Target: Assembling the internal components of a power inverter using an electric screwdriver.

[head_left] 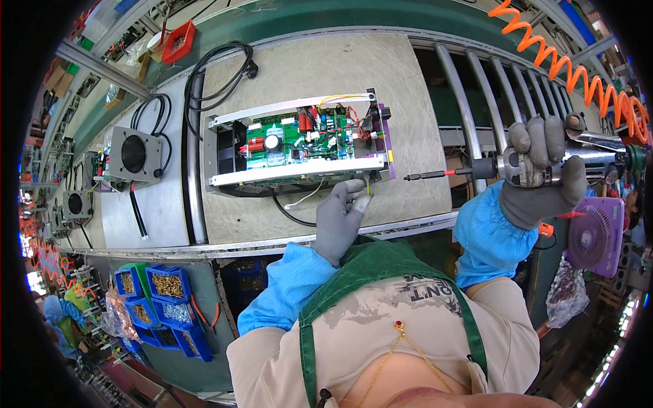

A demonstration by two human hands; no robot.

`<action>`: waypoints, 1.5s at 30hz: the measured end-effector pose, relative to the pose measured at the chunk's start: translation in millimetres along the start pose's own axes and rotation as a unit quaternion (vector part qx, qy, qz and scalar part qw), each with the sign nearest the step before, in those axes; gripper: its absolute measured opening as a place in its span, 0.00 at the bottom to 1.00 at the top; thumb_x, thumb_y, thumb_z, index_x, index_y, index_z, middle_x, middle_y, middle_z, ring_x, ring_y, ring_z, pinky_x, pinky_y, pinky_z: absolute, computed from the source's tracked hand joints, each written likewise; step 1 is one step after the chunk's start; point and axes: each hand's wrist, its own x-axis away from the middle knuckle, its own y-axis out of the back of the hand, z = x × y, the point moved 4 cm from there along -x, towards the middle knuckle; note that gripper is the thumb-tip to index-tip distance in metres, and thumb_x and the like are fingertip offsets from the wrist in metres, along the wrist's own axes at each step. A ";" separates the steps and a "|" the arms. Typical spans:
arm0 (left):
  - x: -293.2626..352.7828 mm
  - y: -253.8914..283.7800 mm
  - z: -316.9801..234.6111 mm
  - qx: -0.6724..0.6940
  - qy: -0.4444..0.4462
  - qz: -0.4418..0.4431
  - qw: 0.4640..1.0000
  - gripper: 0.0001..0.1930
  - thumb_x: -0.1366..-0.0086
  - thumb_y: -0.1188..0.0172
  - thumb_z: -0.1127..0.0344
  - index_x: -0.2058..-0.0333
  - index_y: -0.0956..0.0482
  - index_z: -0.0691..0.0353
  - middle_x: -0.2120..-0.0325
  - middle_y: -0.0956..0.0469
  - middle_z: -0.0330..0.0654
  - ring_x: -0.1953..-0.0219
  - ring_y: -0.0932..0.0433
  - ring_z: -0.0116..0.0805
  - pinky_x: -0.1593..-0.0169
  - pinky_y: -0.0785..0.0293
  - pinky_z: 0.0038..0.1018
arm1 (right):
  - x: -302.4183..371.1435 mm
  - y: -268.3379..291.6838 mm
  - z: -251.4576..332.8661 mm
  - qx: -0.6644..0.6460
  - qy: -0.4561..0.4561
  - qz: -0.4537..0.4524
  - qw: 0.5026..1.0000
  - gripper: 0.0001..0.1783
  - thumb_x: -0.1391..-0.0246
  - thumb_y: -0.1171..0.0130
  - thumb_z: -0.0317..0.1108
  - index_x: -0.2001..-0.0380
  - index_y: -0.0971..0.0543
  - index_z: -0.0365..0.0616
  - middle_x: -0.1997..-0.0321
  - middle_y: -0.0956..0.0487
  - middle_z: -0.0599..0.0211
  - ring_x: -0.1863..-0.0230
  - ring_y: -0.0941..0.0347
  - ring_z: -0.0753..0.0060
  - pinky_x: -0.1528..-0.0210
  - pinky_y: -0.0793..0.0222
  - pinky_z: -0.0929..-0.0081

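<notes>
My right hand (pixel 544 160), in a grey glove, is wrapped round the silver body of a pneumatic screwdriver (pixel 507 166). Its dark bit points left toward the device, short of touching it. At the near right corner of an open electronic unit (pixel 299 139), my gloved left hand (pixel 343 214) pinches a short yellow wire (pixel 368 186); the wire's end is hidden by the fingers. The unit has a green circuit board (pixel 306 139) between two pale metal rails, with red parts and a round capacitor on it. A white-tipped lead (pixel 299 202) hangs from its near side.
The unit rests on a metal work plate (pixel 258 221), with a black power cable (pixel 218 68) behind it. Rollers (pixel 459 102) continue to the right, under an orange coiled hose (pixel 554 64). More units with fans (pixel 132 155) stand left. Blue screw bins (pixel 169 285) sit at lower left.
</notes>
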 end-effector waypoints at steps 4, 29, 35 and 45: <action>-12.9 0.2 -0.1 0.071 0.086 0.017 0.994 0.11 0.39 0.41 0.68 0.60 0.22 0.68 0.68 0.21 0.42 0.69 0.25 0.23 0.65 0.29 0.21 | -1.6 2.8 -4.3 0.029 -0.023 0.049 0.998 0.28 0.52 0.46 0.35 0.46 0.35 0.38 0.77 0.36 0.74 0.77 0.36 0.78 0.67 0.36 0.70; -17.0 -21.2 -6.0 0.214 0.042 -0.201 0.955 0.11 0.47 0.34 0.73 0.71 0.30 0.63 0.76 0.29 0.35 0.75 0.31 0.21 0.71 0.34 0.19 | -1.8 -3.0 -142.1 0.422 -0.393 0.548 0.605 0.26 0.68 0.33 0.31 0.58 0.24 0.38 0.65 0.21 0.61 0.67 0.28 0.80 0.62 0.31 0.77; -3.5 -0.5 -25.6 0.000 0.029 -0.094 0.995 0.13 0.43 0.38 0.64 0.62 0.25 0.66 0.71 0.22 0.43 0.68 0.24 0.34 0.61 0.28 0.31 | -1.4 8.9 -137.2 0.387 -0.598 0.425 0.558 0.24 0.68 0.32 0.34 0.62 0.24 0.39 0.69 0.23 0.69 0.67 0.30 0.81 0.64 0.32 0.76; 29.3 31.8 30.3 -0.331 -0.173 0.116 0.920 0.15 0.41 0.44 0.63 0.54 0.23 0.56 0.72 0.25 0.44 0.65 0.27 0.44 0.60 0.33 0.37 | -4.8 13.2 -138.4 0.369 -0.514 0.465 0.619 0.29 0.69 0.32 0.31 0.57 0.26 0.39 0.67 0.25 0.72 0.66 0.33 0.81 0.61 0.34 0.79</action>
